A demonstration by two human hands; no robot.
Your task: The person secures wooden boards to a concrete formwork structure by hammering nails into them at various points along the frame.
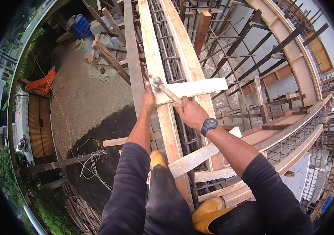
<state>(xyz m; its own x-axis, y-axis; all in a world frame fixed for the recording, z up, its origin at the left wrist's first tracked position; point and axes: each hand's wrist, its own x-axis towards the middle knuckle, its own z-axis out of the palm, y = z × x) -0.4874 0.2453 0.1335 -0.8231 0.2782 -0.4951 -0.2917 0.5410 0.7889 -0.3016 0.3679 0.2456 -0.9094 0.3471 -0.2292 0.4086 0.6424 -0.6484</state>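
Observation:
My right hand (193,113) is wrapped round the wooden handle of a hammer (170,93). The hammer's metal head is over the left end of a short pale board (202,87), which lies across the two long planks of a beam form. Beside that end is my left hand (148,99), closed with its thumb upward at the form's left edge; what its fingers hold is hidden. Between the left plank (151,43) and the right plank (183,43) runs a cage of steel bars (169,51).
Another cross board (194,159) spans the form nearer me. My yellow boots (208,208) stand on the formwork, high above the ground. Timber props and steel bars crowd the right. Below left are gravel (92,94), tangled wire (92,164) and a blue drum (78,27).

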